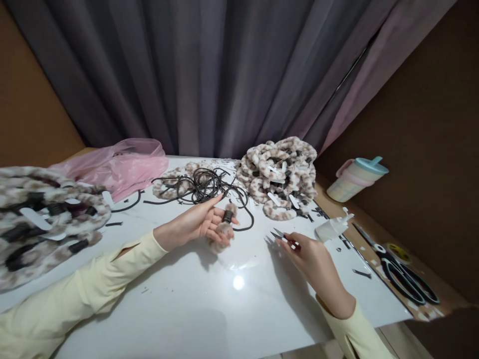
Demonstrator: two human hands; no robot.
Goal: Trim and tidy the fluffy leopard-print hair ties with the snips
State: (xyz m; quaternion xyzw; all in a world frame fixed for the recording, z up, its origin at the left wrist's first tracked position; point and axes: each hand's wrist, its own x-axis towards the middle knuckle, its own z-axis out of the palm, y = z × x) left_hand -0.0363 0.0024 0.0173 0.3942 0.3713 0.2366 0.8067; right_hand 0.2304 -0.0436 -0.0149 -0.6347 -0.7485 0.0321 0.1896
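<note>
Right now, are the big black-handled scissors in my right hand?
No, the black-handled scissors lie at the table's right side, while your right hand holds small red-handled snips.

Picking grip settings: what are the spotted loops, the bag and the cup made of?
Spotted loops: plush fabric, matte, fuzzy surface. Pink bag: probably thin plastic film, translucent, crinkled. Cup: likely plastic, pale and smooth, blue lid; glass not ruled out.

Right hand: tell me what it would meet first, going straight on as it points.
Led by its snips, the right hand would probably meet the dark cord loop first, before the left hand; depth is unclear.
</note>
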